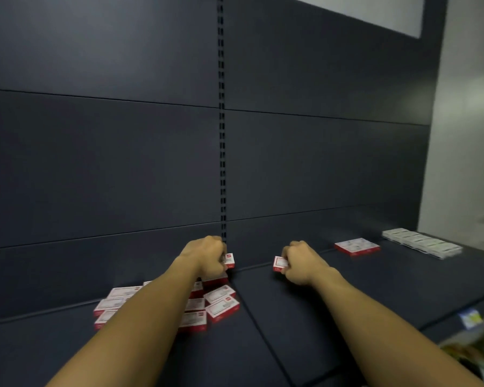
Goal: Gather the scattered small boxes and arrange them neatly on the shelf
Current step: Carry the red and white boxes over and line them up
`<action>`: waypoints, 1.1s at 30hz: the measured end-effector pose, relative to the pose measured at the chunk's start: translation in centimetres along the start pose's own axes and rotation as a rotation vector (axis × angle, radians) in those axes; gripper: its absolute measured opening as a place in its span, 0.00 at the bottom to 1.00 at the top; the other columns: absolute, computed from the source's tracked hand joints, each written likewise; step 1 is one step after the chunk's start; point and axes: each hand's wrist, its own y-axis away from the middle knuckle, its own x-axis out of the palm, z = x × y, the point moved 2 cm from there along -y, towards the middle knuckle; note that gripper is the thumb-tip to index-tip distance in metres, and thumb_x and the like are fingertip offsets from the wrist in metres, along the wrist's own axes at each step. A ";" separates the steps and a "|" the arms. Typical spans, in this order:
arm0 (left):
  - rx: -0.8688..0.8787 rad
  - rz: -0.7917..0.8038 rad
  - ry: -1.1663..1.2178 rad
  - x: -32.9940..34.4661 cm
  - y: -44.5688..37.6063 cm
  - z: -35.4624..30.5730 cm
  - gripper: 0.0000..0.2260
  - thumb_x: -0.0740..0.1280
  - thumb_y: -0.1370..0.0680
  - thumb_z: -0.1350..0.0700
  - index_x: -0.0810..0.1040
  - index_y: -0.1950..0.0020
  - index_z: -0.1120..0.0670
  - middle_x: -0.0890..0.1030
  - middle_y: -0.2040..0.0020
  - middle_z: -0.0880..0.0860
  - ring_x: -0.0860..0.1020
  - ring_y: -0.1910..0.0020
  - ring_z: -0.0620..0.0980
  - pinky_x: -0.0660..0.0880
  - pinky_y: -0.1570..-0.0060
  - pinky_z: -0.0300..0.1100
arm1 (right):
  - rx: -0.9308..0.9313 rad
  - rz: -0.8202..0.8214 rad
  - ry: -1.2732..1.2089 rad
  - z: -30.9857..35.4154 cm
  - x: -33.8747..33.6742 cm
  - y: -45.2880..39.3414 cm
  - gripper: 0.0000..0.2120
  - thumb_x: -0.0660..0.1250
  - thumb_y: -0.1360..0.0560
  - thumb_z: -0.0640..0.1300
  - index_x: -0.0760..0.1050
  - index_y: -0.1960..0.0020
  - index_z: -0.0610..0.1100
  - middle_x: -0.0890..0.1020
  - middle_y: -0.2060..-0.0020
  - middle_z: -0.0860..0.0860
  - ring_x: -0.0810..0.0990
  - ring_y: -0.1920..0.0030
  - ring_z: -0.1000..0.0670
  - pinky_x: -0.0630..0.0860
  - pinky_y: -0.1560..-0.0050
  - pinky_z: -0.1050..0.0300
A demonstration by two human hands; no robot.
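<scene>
Dark slatted back panels (pixel 123 163) rise behind a dark shelf (pixel 333 297) on which small red-and-white boxes lie in a loose heap (pixel 221 303) at left of centre. Left hand (pixel 207 256) grips one such box (pixel 229 259) above the heap; right hand (pixel 302 263) pinches another box (pixel 280 263) just over the shelf. Farther right lie a flat red-edged pack (pixel 356 247) and a row of white boxes (pixel 422 243) beside a pale wall (pixel 464 135).

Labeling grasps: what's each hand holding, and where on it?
Left hand grips a small red-and-white box by its left end. Right hand pinches another box by its right end.
</scene>
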 end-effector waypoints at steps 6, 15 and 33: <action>0.089 -0.030 -0.056 -0.3 -3.6 -7.7 0.11 0.66 0.24 0.50 0.79 0.44 0.52 0.75 0.44 0.49 0.76 0.49 0.52 0.75 0.54 0.47 | 0.112 -0.035 0.024 -7.1 -1.9 3.0 0.16 0.69 0.25 0.48 0.77 0.39 0.43 0.75 0.42 0.46 0.73 0.38 0.44 0.73 0.37 0.51; 0.193 -0.035 -0.009 -1.2 -6.4 -20.3 0.11 0.66 0.23 0.50 0.79 0.44 0.53 0.74 0.44 0.49 0.76 0.49 0.52 0.76 0.53 0.47 | 0.216 -0.063 0.010 -17.9 -5.3 9.6 0.09 0.70 0.27 0.49 0.78 0.51 0.44 0.78 0.44 0.46 0.78 0.44 0.44 0.76 0.42 0.53; 0.127 -0.032 0.118 0.1 -8.9 -39.1 0.09 0.67 0.24 0.49 0.79 0.50 0.52 0.77 0.48 0.49 0.77 0.52 0.51 0.77 0.53 0.46 | 0.187 -0.091 0.049 -33.7 -9.9 19.7 0.18 0.74 0.28 0.51 0.79 0.43 0.43 0.76 0.45 0.45 0.74 0.41 0.44 0.73 0.41 0.53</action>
